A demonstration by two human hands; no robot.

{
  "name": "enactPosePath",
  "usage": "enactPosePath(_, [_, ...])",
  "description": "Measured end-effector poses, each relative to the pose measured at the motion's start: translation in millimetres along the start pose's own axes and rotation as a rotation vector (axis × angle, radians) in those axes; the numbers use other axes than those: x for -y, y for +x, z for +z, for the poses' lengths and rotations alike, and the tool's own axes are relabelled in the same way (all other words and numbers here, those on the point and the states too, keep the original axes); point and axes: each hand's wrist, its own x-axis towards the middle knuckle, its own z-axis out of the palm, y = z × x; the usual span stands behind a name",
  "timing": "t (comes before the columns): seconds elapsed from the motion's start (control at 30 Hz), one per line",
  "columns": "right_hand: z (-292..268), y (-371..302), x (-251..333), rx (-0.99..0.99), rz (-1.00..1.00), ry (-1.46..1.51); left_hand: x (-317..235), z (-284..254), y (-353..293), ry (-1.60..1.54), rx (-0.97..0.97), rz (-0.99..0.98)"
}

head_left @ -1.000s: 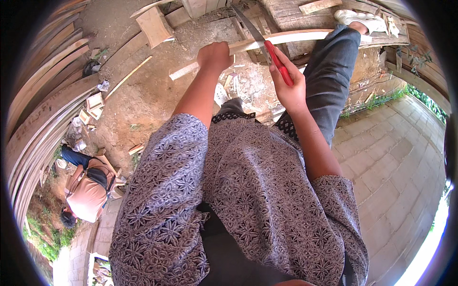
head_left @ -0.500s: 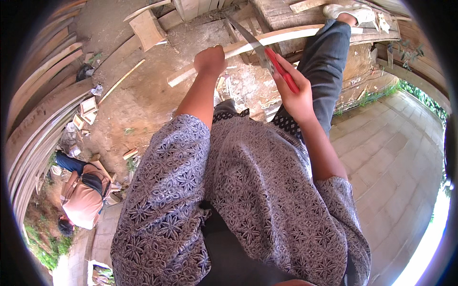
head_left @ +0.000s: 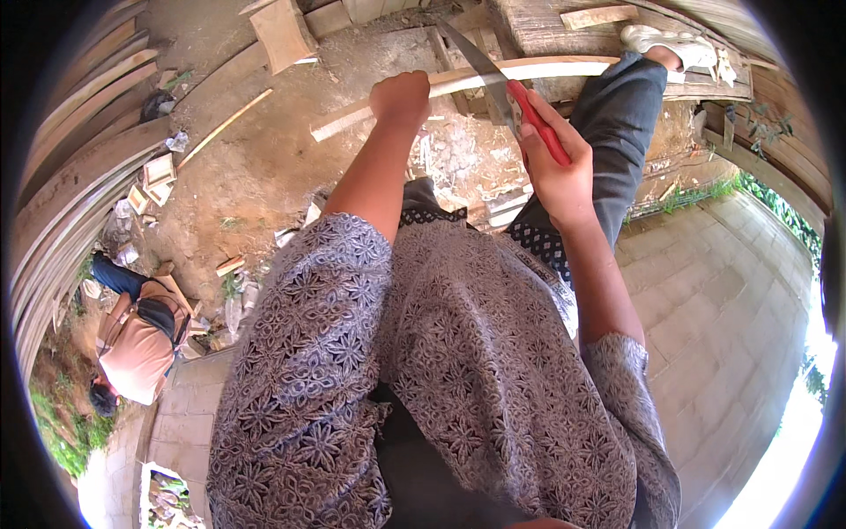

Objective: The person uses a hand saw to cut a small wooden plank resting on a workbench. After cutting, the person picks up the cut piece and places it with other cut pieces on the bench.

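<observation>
A long pale strip of wood (head_left: 471,78) slants across the upper middle, its right part lying over a thick timber and passing under my raised leg. My left hand (head_left: 401,99) is closed round the strip, a little in from its near left end. In my right hand (head_left: 561,167) is the red handle of a handsaw (head_left: 480,60). The saw's grey blade points up and left and crosses the strip to the right of my left hand. Where the teeth meet the wood is too small to tell.
My right foot in a pale shoe (head_left: 670,48) rests on the thick timber (head_left: 533,31). A wooden block (head_left: 284,35) and a thin stick (head_left: 225,128) lie on the dirt. Stacked boards (head_left: 79,189) line the left. Another person (head_left: 141,339) bends at lower left. Paving (head_left: 714,300) lies right.
The scene has shifted slightly in the picture as my head moved. Both hands keep their hold, and the saw stays across the strip with little visible change.
</observation>
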Motion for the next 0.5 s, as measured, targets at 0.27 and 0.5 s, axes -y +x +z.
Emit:
enactPosePath(0.27, [-5.8,-33.9,-52.0,-0.039,-0.036,0.087,-0.9,15.0,-13.9,-0.057,-0.018,0.012])
enactPosePath(0.5, [-21.4,-28.5,-43.8,0.002,0.135,0.095,15.5,1.8,-6.2,-0.022,0.072,0.176])
